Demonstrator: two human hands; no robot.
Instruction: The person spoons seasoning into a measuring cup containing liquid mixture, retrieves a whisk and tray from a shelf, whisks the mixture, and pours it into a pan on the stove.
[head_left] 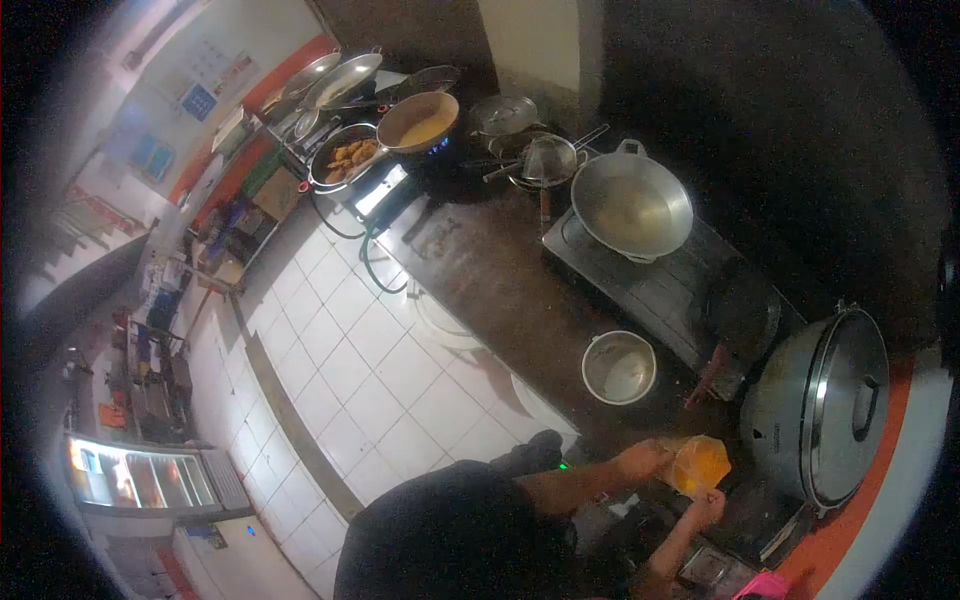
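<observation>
A see-through plastic bag with bright orange contents is held up between my two hands, over the near end of the dark counter. My left hand grips its left edge, fingers closed. At the lower edge, my right hand is closed on the bag too. Whether the contents are liquid or powder I cannot tell. Just beyond the bag stands a pale metal pot, open at the top, with little visible inside. Close by on the right is a large lidded steel pot.
A wide metal wok sits on a stove along the wall. Farther off, a pan stands over a blue flame, beside a pan of browned food. Strainers lie between. White floor tiles run left of the counter.
</observation>
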